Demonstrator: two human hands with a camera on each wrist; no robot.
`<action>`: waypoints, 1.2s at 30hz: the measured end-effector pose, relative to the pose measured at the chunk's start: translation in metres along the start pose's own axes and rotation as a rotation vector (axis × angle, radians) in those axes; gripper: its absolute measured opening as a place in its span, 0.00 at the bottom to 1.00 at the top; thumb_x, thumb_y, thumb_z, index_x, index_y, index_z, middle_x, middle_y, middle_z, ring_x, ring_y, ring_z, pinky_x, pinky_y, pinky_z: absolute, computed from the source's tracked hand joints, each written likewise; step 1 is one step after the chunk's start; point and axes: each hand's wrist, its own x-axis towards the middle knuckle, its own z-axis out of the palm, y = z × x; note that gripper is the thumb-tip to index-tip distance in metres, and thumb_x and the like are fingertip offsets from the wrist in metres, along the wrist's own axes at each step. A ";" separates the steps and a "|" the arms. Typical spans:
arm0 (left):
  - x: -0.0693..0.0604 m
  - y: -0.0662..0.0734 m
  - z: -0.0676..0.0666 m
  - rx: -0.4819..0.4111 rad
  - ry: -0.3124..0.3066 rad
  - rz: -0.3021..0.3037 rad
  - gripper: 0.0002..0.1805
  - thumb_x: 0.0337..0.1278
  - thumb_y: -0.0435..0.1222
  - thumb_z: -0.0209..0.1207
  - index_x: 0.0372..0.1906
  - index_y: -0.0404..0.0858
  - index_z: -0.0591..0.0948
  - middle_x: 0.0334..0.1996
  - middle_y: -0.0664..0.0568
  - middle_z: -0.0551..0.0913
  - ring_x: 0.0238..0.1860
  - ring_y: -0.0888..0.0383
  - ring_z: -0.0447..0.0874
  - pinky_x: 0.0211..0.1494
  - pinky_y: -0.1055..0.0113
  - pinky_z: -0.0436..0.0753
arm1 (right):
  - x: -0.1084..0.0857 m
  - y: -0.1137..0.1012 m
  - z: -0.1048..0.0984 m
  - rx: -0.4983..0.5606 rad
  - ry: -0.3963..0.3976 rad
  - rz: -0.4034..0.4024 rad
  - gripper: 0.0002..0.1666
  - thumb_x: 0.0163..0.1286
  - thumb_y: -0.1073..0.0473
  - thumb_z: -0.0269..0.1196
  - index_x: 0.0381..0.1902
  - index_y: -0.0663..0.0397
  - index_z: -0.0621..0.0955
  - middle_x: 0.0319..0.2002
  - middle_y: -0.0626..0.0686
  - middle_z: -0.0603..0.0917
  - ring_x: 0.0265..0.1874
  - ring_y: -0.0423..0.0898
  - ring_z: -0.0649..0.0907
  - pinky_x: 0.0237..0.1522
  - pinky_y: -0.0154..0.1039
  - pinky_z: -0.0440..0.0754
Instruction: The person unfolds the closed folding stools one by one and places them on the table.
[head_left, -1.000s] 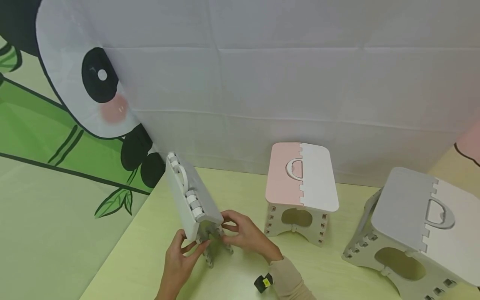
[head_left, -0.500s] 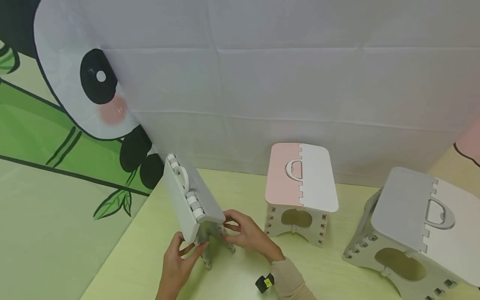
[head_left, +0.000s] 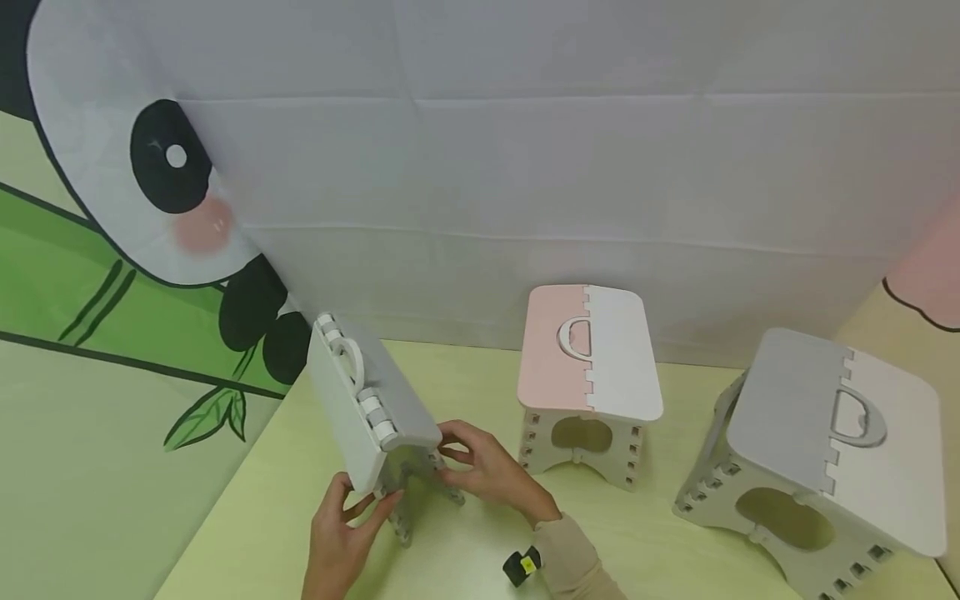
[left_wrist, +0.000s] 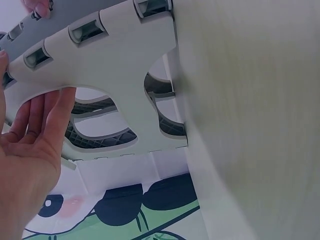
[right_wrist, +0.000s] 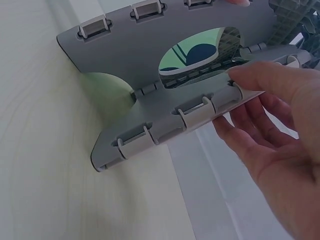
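A partly folded stool (head_left: 405, 387) stands at the left of the table in the head view. Its grey and white top halves slope down from a ridge with a white carry handle (head_left: 355, 367). My left hand (head_left: 337, 529) grips the near-left leg panel, its fingers hooked through the cut-out in the left wrist view, where the pale leg panel (left_wrist: 125, 65) fills the top. My right hand (head_left: 491, 475) pinches the hinged edge of the right-hand leg panel between thumb and fingers. In the right wrist view two grey leg panels (right_wrist: 165, 107) meet at an angle along small hinges.
An unfolded pink and white stool (head_left: 555, 367) stands upright at the middle back. A larger grey and white stool (head_left: 787, 408) stands unfolded at the right. A small black object with a yellow mark (head_left: 517, 567) is beside my right sleeve. A printed cloth (head_left: 480, 167) hangs behind the table.
My hands have drawn slightly apart, and the held stool's panels spread a little wider, the left side moving left. The head view has shifted, so everything sits slightly further left.
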 end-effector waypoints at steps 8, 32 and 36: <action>-0.003 -0.004 -0.003 0.025 0.023 0.031 0.25 0.42 0.17 0.75 0.47 0.32 0.79 0.47 0.60 0.81 0.54 0.72 0.80 0.45 0.72 0.87 | -0.001 0.000 -0.001 -0.024 0.005 0.013 0.29 0.70 0.75 0.64 0.67 0.57 0.73 0.64 0.56 0.75 0.66 0.50 0.76 0.68 0.40 0.74; -0.006 0.003 -0.013 0.075 0.023 -0.046 0.23 0.46 0.20 0.75 0.47 0.31 0.78 0.48 0.61 0.81 0.54 0.74 0.79 0.45 0.73 0.86 | 0.001 0.002 -0.002 -0.034 0.002 0.007 0.30 0.70 0.74 0.65 0.67 0.58 0.73 0.64 0.56 0.76 0.66 0.52 0.76 0.68 0.40 0.74; -0.007 0.003 -0.014 0.080 0.030 -0.043 0.23 0.46 0.20 0.75 0.46 0.31 0.78 0.47 0.61 0.81 0.54 0.74 0.79 0.45 0.73 0.86 | 0.001 0.002 -0.003 -0.026 -0.005 0.008 0.29 0.70 0.74 0.65 0.67 0.58 0.73 0.64 0.57 0.76 0.67 0.54 0.75 0.69 0.41 0.73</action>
